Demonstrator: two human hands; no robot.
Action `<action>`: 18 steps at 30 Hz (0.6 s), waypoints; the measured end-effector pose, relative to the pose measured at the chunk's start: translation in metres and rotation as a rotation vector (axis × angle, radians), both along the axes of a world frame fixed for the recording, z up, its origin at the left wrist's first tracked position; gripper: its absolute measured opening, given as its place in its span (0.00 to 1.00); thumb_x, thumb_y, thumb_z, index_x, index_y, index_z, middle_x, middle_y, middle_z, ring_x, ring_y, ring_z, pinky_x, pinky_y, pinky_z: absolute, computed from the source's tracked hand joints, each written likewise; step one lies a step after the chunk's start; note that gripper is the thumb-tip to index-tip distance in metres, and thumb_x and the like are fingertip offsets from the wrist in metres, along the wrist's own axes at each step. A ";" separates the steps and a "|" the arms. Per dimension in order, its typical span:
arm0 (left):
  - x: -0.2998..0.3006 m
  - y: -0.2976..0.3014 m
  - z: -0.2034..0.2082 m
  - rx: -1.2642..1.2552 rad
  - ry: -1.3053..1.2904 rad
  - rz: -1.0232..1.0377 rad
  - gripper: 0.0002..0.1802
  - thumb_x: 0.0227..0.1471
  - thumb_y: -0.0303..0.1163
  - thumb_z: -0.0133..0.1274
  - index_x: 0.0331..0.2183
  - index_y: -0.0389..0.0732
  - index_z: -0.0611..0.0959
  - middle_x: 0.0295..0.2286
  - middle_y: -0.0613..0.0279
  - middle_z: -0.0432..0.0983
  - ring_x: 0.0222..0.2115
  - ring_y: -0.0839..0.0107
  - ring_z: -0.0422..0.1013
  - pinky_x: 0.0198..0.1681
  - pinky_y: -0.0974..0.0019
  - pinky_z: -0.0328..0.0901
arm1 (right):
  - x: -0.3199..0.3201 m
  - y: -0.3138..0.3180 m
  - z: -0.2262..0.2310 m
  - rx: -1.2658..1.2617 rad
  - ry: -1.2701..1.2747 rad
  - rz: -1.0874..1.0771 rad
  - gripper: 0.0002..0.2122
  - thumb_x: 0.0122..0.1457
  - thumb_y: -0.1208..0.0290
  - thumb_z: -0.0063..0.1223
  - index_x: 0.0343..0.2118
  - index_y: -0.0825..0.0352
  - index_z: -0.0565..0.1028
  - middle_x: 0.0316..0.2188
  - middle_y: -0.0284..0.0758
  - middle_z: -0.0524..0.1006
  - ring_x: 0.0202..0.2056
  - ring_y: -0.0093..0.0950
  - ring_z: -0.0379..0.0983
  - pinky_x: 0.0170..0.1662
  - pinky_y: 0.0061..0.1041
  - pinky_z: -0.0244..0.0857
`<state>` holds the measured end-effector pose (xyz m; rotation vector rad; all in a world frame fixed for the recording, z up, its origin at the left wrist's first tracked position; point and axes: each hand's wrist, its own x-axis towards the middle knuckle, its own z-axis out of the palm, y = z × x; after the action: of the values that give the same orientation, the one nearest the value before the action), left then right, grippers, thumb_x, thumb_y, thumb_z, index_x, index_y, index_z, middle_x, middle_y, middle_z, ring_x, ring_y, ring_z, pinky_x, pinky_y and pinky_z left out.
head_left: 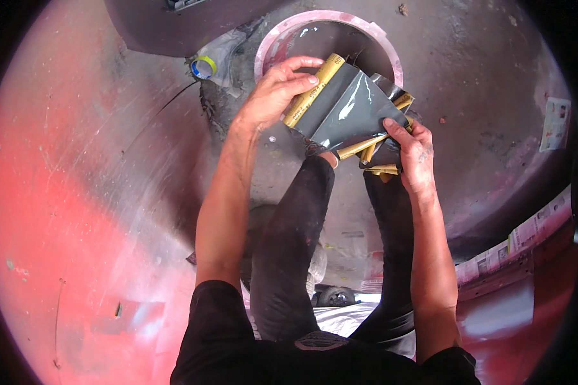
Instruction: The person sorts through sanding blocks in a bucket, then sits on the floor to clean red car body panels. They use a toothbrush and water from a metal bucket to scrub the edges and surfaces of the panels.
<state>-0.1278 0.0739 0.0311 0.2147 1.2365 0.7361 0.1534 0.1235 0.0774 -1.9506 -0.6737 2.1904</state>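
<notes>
Several sheets of wet, dark grey sandpaper (356, 109) with gold printed backing lie fanned and creased between my hands, in front of the bucket. My left hand (273, 96) is closed on the curled gold edge of the largest sheet, thumb on top. At the other side, my right hand (417, 154) grips the overlapping pieces, its thumb pressed on the grey face. Smaller folded or rolled strips (369, 149) stick out beneath, near my right fingers. Behind the sheets stands a round bucket (393, 48) with a pink-stained rim; its inside is partly covered by the paper.
A yellow-and-blue tape roll (203, 67) and a clear plastic bag (228, 51) lie left of the bucket. A dark panel (154, 29) is at the far left. Printed paper (554, 124) sits on the right. Red-sprayed floor (38, 224) spreads left; a red panel (539, 308) curves along the lower right.
</notes>
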 end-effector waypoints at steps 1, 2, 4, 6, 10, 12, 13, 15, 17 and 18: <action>-0.002 0.003 0.004 -0.024 -0.030 0.021 0.22 0.61 0.32 0.57 0.56 0.43 0.77 0.42 0.59 0.79 0.42 0.76 0.74 0.47 0.69 0.69 | 0.000 -0.001 -0.001 0.015 -0.003 0.007 0.13 0.60 0.66 0.61 0.39 0.74 0.82 0.32 0.34 0.83 0.32 0.22 0.76 0.40 0.24 0.69; -0.002 0.007 0.009 -0.001 0.011 0.002 0.23 0.61 0.30 0.55 0.57 0.47 0.76 0.42 0.60 0.79 0.41 0.76 0.74 0.48 0.69 0.69 | 0.000 -0.002 -0.002 0.030 -0.006 0.014 0.13 0.61 0.66 0.61 0.39 0.74 0.83 0.32 0.33 0.83 0.32 0.22 0.76 0.40 0.24 0.69; -0.007 0.008 0.010 0.026 -0.028 -0.040 0.24 0.62 0.30 0.55 0.59 0.42 0.74 0.45 0.60 0.78 0.44 0.76 0.74 0.51 0.68 0.69 | 0.000 -0.002 -0.003 0.043 -0.018 0.035 0.13 0.61 0.66 0.60 0.39 0.73 0.83 0.31 0.33 0.83 0.32 0.21 0.76 0.40 0.24 0.69; -0.008 0.008 0.011 0.048 -0.050 -0.047 0.25 0.62 0.29 0.53 0.60 0.41 0.74 0.48 0.61 0.77 0.46 0.76 0.73 0.53 0.68 0.69 | -0.001 0.000 -0.001 0.038 -0.037 0.065 0.13 0.61 0.66 0.60 0.39 0.73 0.83 0.31 0.33 0.83 0.32 0.21 0.76 0.40 0.23 0.69; -0.006 0.010 0.015 0.093 -0.036 -0.052 0.24 0.63 0.26 0.50 0.60 0.44 0.76 0.52 0.64 0.76 0.49 0.76 0.73 0.55 0.69 0.67 | 0.000 -0.003 -0.006 0.057 -0.035 0.062 0.13 0.61 0.66 0.60 0.39 0.74 0.83 0.31 0.33 0.83 0.31 0.21 0.75 0.39 0.23 0.69; -0.006 0.010 0.015 0.097 -0.027 -0.071 0.24 0.63 0.26 0.50 0.60 0.43 0.77 0.54 0.64 0.76 0.50 0.76 0.72 0.56 0.70 0.67 | 0.000 -0.003 -0.004 0.058 -0.042 0.040 0.13 0.61 0.67 0.61 0.39 0.74 0.82 0.30 0.33 0.82 0.31 0.20 0.75 0.38 0.23 0.69; -0.006 0.010 0.016 0.081 -0.031 -0.067 0.24 0.63 0.25 0.49 0.60 0.43 0.77 0.54 0.63 0.75 0.51 0.75 0.72 0.56 0.70 0.66 | -0.001 -0.004 -0.005 0.057 -0.044 0.041 0.13 0.61 0.67 0.60 0.40 0.74 0.82 0.30 0.33 0.82 0.31 0.20 0.75 0.38 0.23 0.69; -0.005 0.008 0.018 0.075 0.022 -0.095 0.24 0.64 0.26 0.50 0.60 0.42 0.76 0.55 0.62 0.75 0.52 0.73 0.72 0.58 0.69 0.65 | -0.002 -0.005 -0.006 0.056 -0.049 0.039 0.13 0.61 0.67 0.60 0.40 0.74 0.83 0.30 0.33 0.82 0.31 0.20 0.75 0.38 0.23 0.69; 0.000 0.007 0.021 0.099 0.135 -0.157 0.23 0.64 0.28 0.50 0.60 0.41 0.76 0.55 0.60 0.75 0.54 0.71 0.70 0.60 0.68 0.63 | -0.004 -0.005 -0.005 0.024 -0.013 0.023 0.12 0.62 0.68 0.60 0.40 0.73 0.83 0.31 0.32 0.83 0.31 0.19 0.75 0.38 0.23 0.69; 0.003 0.006 0.019 0.093 0.165 -0.152 0.22 0.64 0.28 0.51 0.59 0.40 0.77 0.54 0.60 0.75 0.54 0.71 0.70 0.60 0.67 0.63 | -0.005 -0.006 -0.004 0.009 0.004 0.015 0.12 0.62 0.68 0.60 0.40 0.73 0.83 0.31 0.32 0.83 0.31 0.18 0.75 0.38 0.22 0.69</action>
<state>-0.1249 0.0796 0.0502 0.4487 1.3272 0.6542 0.1484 0.1177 0.0737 -1.9428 -0.6982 2.1950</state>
